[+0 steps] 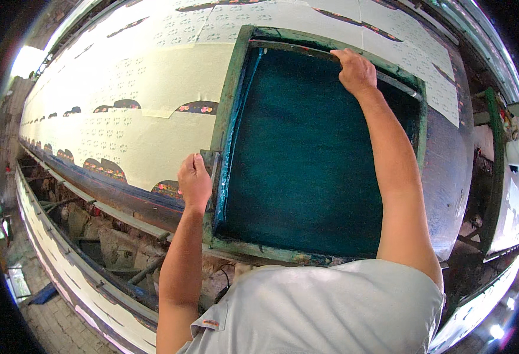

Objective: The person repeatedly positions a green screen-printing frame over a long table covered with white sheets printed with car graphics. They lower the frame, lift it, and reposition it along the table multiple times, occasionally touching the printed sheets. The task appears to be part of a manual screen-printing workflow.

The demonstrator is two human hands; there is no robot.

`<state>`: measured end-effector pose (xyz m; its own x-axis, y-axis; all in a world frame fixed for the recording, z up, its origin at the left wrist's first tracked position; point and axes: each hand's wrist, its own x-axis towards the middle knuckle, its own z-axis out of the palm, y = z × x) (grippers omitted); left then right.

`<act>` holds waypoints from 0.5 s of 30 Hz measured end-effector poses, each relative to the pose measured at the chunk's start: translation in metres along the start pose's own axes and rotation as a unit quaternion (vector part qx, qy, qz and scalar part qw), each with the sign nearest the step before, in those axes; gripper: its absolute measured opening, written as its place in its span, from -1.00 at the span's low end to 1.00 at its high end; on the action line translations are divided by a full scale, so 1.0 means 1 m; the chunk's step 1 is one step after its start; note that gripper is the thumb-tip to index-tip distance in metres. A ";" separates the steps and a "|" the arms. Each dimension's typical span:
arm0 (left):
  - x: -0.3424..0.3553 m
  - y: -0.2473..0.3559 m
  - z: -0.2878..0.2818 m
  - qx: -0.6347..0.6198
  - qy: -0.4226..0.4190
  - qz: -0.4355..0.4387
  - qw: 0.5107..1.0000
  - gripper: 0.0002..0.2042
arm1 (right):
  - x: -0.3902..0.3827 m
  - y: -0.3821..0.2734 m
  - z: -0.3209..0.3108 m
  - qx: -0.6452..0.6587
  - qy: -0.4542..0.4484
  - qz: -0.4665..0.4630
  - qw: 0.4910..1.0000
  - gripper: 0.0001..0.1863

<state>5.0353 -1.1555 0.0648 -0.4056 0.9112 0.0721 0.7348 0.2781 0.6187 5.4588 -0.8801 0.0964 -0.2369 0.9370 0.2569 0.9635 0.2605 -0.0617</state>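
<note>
A screen printing frame [227, 109] with green, paint-stained wooden sides lies flat on the pale fabric, its mesh [306, 153] covered in dark teal. At the frame's left side, my left hand [194, 183] is closed, thumb up, beside a dark bracket [212, 160]; the fingers' undersides are hidden. My right arm reaches across the mesh. Its hand [355, 69] is wrapped round a long squeegee [389, 78], which lies along the inside of the frame's far edge. Wet blue ink [236, 130] shines down the mesh's left border.
Pale fabric [171, 76] with small leaf prints and dark floral patches covers the long table to the left and beyond. Bare dark tabletop [445, 165] shows on the right. A metal rail [88, 197] runs along the table's near edge. Another printed table [65, 259] stands at lower left.
</note>
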 end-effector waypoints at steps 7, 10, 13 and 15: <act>-0.002 0.000 0.002 0.003 0.007 0.001 1.000 -0.63 | 0.028 0.023 0.002 0.018 -0.071 -0.042 0.996 -0.43; 0.000 -0.004 0.002 -0.005 0.003 -0.002 1.000 -0.62 | 0.041 0.027 -0.009 0.017 -0.141 -0.051 0.989 -0.39; 0.004 -0.006 0.004 0.009 0.003 0.000 1.000 -0.59 | 0.024 0.019 -0.014 0.034 -0.171 -0.055 0.983 -0.38; 0.007 -0.006 0.004 0.022 0.002 0.001 1.000 -0.57 | 0.006 0.010 -0.023 0.037 -0.187 -0.059 0.980 -0.38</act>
<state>5.0299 -1.1497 0.0589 -0.4064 0.9105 0.0759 0.7582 0.2897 0.5842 5.4701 -0.8777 0.1195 -0.3889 0.9154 -0.1038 0.9182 0.3759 -0.1253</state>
